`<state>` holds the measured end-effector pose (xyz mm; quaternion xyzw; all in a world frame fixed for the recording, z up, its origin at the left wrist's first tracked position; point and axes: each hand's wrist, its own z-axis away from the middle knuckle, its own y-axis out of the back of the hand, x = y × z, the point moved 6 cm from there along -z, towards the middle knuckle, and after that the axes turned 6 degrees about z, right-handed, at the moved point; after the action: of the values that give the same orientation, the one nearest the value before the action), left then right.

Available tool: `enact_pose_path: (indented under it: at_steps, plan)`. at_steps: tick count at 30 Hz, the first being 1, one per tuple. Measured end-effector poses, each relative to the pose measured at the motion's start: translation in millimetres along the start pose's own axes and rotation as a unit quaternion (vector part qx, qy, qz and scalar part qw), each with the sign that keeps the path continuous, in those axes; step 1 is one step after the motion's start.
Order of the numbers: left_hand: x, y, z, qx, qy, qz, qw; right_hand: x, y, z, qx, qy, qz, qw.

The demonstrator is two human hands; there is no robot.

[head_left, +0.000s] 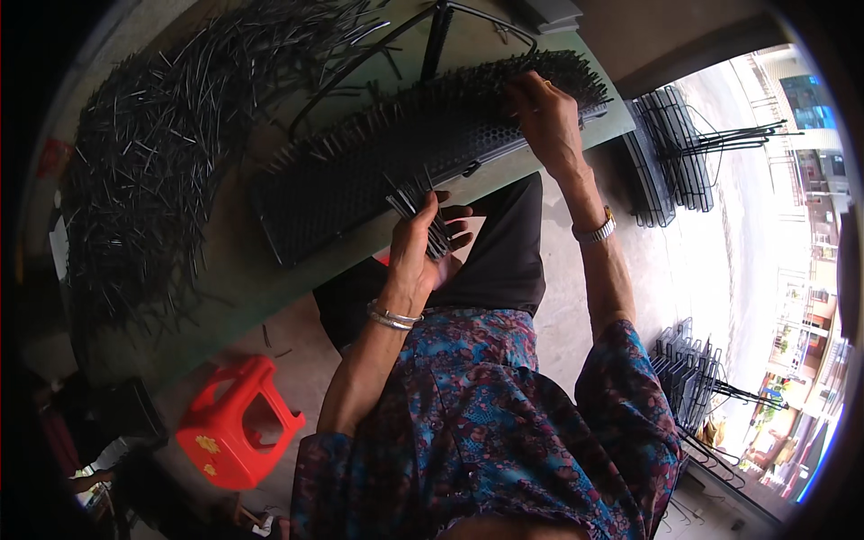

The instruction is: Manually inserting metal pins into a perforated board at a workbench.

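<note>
Dark strips (407, 202) being clasped in left grip (414, 241)
Panel (328, 200) is being reached by right grip (549, 119); closure cannot be told.

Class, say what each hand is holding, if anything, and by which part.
The left hand holds a bundle of thin dark strips about their middle, between thumb and fingers. Whether the right hand, at the perforated panel, pinches anything cannot be told.

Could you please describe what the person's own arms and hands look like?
The left hand is ungloved, with silvery bangles at the wrist; the right hand is also ungloved, with a gold-coloured ring and silvery wristwatch. Patterned sleeves in blue, reddish and dark tones end around the elbows.
</note>
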<state>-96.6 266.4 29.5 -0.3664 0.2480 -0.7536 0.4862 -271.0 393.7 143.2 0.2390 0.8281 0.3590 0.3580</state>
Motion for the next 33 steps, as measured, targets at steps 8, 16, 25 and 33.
enact_pose_path:
  at_steps: [8,16,25,33]
  plan:
    - [1,7,-10,-0.062,-0.013,-0.027,0.998,-6,-6,-5,-0.013,0.012,0.027,0.999]
    - [3,7,-4,-0.02,-0.029,-0.059,0.998,-12,-12,2,-0.014,-0.004,0.092,0.996]
    - [3,-5,2,-0.011,-0.035,-0.034,0.999,-15,-14,4,-0.021,0.046,0.145,0.988]
    - [2,7,-5,-0.038,-0.038,-0.029,0.998,-10,-5,18,0.078,-0.01,0.131,0.988]
